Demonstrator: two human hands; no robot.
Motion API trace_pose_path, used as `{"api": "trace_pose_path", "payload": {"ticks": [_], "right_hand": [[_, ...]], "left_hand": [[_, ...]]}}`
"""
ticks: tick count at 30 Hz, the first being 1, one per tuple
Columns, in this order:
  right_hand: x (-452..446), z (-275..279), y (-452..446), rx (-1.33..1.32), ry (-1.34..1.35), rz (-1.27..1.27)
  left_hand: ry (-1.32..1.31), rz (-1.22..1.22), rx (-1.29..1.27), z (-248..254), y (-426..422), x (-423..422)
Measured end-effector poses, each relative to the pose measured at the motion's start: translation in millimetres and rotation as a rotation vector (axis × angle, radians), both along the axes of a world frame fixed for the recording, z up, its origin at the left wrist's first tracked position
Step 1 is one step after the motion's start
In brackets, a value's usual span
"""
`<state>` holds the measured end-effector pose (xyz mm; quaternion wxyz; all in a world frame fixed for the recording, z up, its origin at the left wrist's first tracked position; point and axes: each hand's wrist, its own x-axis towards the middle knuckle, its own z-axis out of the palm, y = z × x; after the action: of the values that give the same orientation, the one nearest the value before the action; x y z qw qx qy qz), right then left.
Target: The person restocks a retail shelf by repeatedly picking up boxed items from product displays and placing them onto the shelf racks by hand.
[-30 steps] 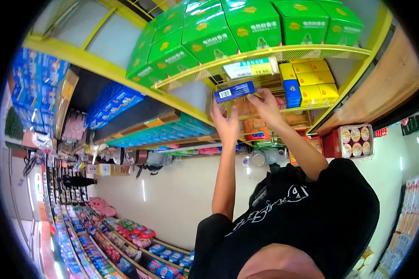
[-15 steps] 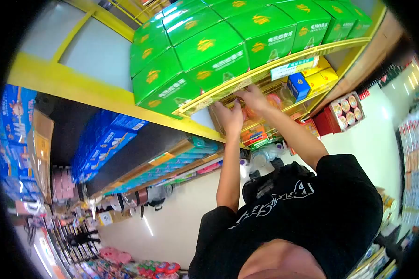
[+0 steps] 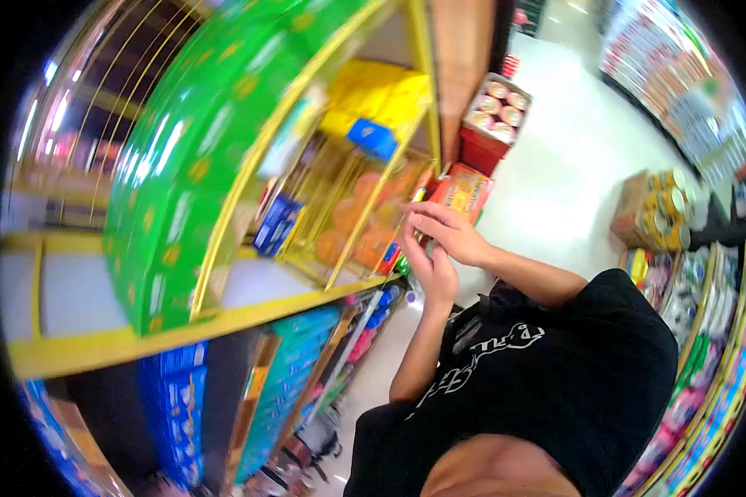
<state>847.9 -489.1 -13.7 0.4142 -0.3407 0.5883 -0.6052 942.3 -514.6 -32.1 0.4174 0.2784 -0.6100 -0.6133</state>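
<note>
My left hand and my right hand are together in front of my chest, beside the yellow wire shelf. The fingers of both are stretched out, and the right fingers lie across the left fingertips. I see nothing held in either. Just left of them, orange round-looking packs sit on the lower wire shelf, blurred. A blue box stands on that shelf, and another blue box lies by yellow boxes. Green boxes fill the shelf above.
A red carton of round tubs and an orange-red box stand beyond my hands. A carton of yellow cans is on the floor at right. Blue boxes and teal packs line the lower-left shelves.
My hands have come out from the lower shelf and now touch each other. The view has turned, so the green boxes have shifted left and more floor shows at right.
</note>
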Motion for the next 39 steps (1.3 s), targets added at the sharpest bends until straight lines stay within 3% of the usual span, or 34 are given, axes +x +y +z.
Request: {"api": "trace_pose_path", "payload": {"ticks": [6,8,10,12,14,15,19,22,27,32,35,39], "right_hand": [[-100.6,-25.5,112.4,-0.022,-0.14,-0.255],[-140.6,-24.5,153.6,-0.06,-0.176,-0.313],[-190.3,-22.4,199.4,0.009,0.087,-0.35],[-234.3,-31.0,246.9,0.028,0.101,-0.357],[-274.8,-5.9,297.8,0.146,0.207,-0.343],[-293.0,6.0,323.5,0.212,0.263,-0.334],[-330.0,-2.3,391.4,0.265,0.06,-0.534],[-353.5,-23.8,408.8,0.382,0.151,-0.631],[-426.3,-34.9,413.7,0.428,0.127,-0.584],[-540.9,-73.3,412.1,0.517,0.11,-0.48],[-627.1,-69.1,401.0,0.552,0.149,-0.409],[-734.6,-35.7,392.9,0.523,0.16,-0.399]], "left_hand": [[-0.263,-0.328,-0.292,-27.0,70.6,-101.0],[-0.217,-0.373,-0.359,-34.6,99.0,-149.6],[-0.232,-0.457,-0.341,-36.1,131.4,-203.8],[-0.187,-0.552,-0.187,-58.5,166.0,-245.3],[-0.169,-0.718,-0.023,-70.5,195.6,-292.3],[-0.185,-0.772,-0.067,-54.9,216.0,-311.9],[-0.234,-1.032,-0.097,-53.8,271.3,-375.8],[-0.229,-1.097,-0.268,-83.3,289.8,-422.1],[-0.467,-1.165,-0.2,-88.0,289.1,-503.7],[-0.407,-1.214,-0.194,-135.2,277.7,-613.1],[-0.411,-1.233,-0.182,-131.5,266.0,-693.8],[-0.377,-1.228,-0.306,-81.6,251.8,-810.0]]}}
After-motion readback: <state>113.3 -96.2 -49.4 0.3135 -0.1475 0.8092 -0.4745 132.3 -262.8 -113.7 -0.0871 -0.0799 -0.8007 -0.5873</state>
